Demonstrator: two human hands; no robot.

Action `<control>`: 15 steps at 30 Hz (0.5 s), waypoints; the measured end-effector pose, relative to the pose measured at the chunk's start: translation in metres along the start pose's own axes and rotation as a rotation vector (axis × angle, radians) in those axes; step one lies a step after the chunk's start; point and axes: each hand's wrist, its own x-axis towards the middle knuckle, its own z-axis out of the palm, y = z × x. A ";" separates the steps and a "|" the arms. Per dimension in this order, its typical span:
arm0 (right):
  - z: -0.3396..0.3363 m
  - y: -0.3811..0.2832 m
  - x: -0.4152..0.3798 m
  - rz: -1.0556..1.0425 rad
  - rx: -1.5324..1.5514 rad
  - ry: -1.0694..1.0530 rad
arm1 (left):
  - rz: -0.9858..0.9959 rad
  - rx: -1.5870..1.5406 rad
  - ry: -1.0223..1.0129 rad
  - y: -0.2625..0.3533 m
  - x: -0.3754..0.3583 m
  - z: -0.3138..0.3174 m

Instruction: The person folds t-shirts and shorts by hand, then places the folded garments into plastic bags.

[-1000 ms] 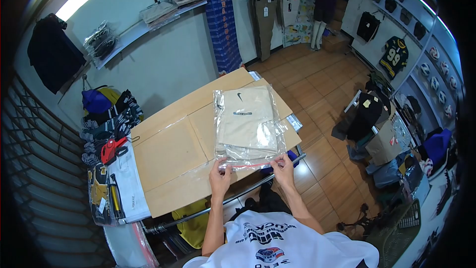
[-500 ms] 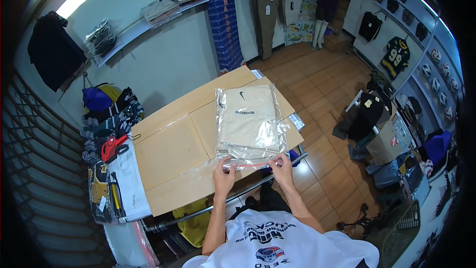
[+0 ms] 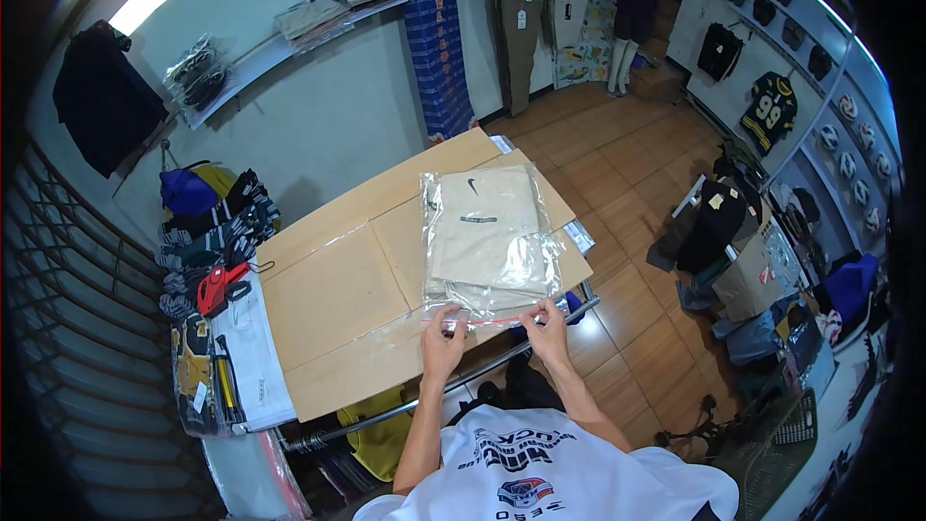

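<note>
A folded beige garment [image 3: 487, 217] with a small dark logo lies flat inside a clear plastic bag [image 3: 473, 301] on the cardboard-topped table [image 3: 333, 275]. Along the bag's near edge runs a red zip strip [image 3: 492, 320]. My left hand [image 3: 444, 345] pinches the left part of that edge between thumb and fingers. At the right end of the strip, my right hand [image 3: 547, 333] pinches the same edge. The bag's mouth faces me, over the table's front side.
Left of the cardboard are a red tool [image 3: 222, 287], white paper [image 3: 260, 367] and a pile of striped clothing [image 3: 227, 232]. A metal rail [image 3: 405, 405] crosses under the table's front edge. Clothes and a cardboard box [image 3: 748, 285] stand to the right on the tiled floor.
My left hand has slid slightly right along the bag's edge, uncovering the left end of the red strip. My right hand stays almost in place.
</note>
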 end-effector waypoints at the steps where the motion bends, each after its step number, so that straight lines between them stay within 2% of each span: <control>1: 0.000 0.001 0.000 0.000 -0.001 -0.002 | -0.002 -0.001 0.002 -0.005 0.001 0.001; 3: 0.001 0.007 0.003 0.084 0.121 -0.042 | 0.107 0.062 0.039 -0.013 0.004 0.005; 7: 0.005 0.025 0.007 0.077 0.184 -0.039 | 0.039 0.051 0.015 -0.009 0.001 0.004; 13: -0.002 -0.006 0.002 0.161 0.111 -0.089 | 0.047 0.012 0.028 -0.007 0.000 0.009; 15: 0.002 -0.009 -0.001 -0.001 0.061 -0.058 | 0.086 0.033 0.035 -0.004 -0.001 0.011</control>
